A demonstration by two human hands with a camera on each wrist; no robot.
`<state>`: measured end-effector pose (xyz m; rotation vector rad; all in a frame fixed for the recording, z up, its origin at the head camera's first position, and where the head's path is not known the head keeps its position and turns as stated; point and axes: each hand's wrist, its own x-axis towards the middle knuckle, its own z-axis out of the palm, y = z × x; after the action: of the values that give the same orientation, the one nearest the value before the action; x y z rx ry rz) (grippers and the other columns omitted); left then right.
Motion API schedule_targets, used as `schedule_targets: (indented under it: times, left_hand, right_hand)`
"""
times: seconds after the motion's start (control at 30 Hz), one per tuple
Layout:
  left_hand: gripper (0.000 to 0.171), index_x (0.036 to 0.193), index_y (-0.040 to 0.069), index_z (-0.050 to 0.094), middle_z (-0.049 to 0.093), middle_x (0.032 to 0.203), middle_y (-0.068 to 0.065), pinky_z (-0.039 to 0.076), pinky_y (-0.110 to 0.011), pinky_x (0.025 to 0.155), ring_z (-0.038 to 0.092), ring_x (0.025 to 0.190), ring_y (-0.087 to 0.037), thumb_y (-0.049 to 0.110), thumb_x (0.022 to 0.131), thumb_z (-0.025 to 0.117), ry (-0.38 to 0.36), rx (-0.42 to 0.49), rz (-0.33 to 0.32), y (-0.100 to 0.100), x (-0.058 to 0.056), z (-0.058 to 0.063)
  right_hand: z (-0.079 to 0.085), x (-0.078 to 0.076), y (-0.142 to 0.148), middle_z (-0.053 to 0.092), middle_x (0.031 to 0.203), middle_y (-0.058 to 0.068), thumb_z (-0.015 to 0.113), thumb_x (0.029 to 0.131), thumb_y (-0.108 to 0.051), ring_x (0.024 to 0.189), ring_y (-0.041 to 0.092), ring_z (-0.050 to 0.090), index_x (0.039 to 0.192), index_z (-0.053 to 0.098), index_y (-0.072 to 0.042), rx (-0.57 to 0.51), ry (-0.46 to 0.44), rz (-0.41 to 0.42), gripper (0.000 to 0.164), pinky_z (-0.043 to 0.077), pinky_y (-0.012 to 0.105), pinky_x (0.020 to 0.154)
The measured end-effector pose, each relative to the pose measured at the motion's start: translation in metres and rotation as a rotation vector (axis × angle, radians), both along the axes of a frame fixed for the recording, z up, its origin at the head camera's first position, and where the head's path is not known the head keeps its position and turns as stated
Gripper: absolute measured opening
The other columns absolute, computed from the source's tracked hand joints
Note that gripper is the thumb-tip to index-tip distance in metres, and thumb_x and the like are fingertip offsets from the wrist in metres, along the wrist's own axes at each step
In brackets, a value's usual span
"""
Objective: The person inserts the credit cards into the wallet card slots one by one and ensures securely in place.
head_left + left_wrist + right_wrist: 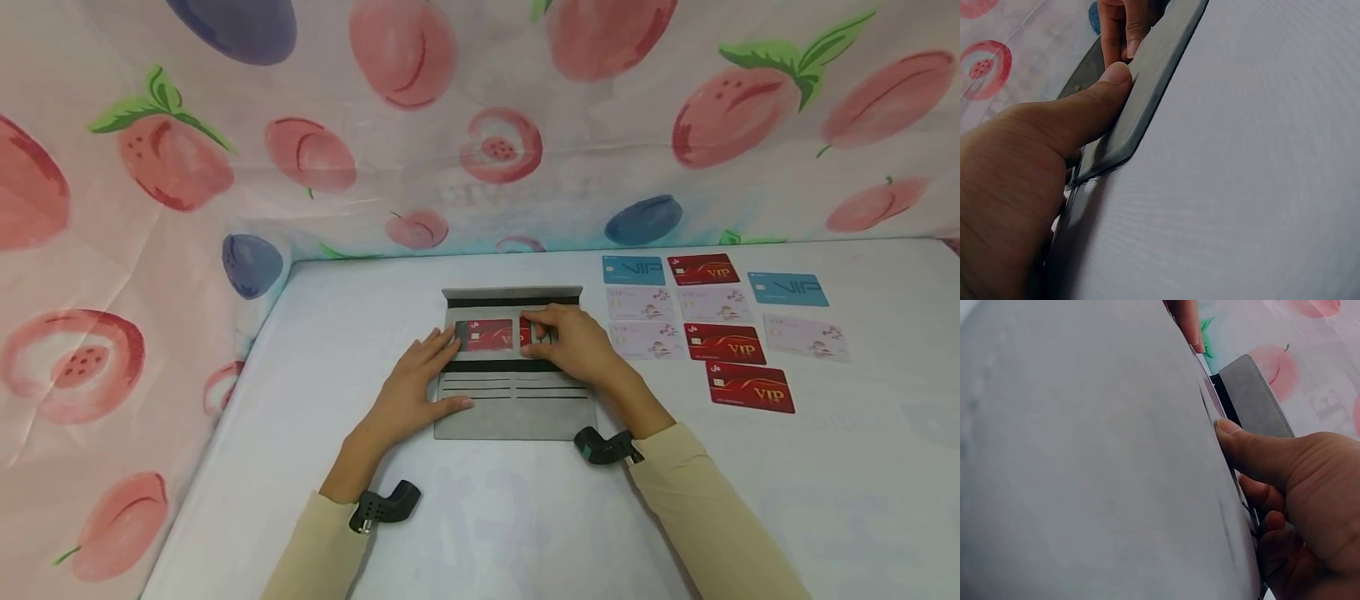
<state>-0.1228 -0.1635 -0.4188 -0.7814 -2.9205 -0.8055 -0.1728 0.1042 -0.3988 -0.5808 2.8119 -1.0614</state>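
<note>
An opened grey card wallet (517,423) with dark bands and slots lies on the white table. A red card (491,334) shows in its left window. My left hand (411,383) rests along the wallet's left side, fingers extended by that window and thumb on the lower part. At the right window, my right hand (577,346) holds a second red card (525,332) between thumb and index finger. Most of that card is hidden by the hand. In the right wrist view, the right thumb (1254,447) presses near the wallet's edge, with the other fingers curled below.
Right of the wallet, several cards lie in loose rows: blue VIP cards (633,270), red VIP cards (750,387) and pale pink cards (806,337). A fruit-patterned cloth (405,167) hangs behind the white table (480,517) and along its left side.
</note>
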Motion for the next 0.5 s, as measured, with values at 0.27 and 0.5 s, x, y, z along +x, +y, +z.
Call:
schedule_targets:
  times: [0.27,0.5]
  left_hand:
    - [0.084,0.144,0.003,0.040,0.029,0.154,-0.008,0.013,-0.042,0.116,0.019,0.143,-0.026,0.042,0.079,0.076,0.002,-0.001,-0.001,0.0003,0.0002,0.0002]
    - [0.084,0.144,0.004,0.041,0.030,0.154,-0.008,0.013,-0.042,0.116,0.020,0.143,-0.026,0.042,0.078,0.077,0.008,0.003,-0.002,0.0002,0.0002,-0.0005]
  right_hand:
    - [-0.0019,-0.0009,0.0005,0.052,0.082,0.001,0.077,0.082,-0.026,0.066,0.018,0.041,0.131,0.060,-0.007,0.014,0.010,0.010,0.055,0.031,0.031,0.056]
    - [-0.0007,0.0003,0.0002,0.051,0.082,0.001,0.077,0.083,-0.026,0.066,0.017,0.041,0.132,0.059,-0.007,0.018,0.002,0.010,0.056,0.030,0.031,0.056]
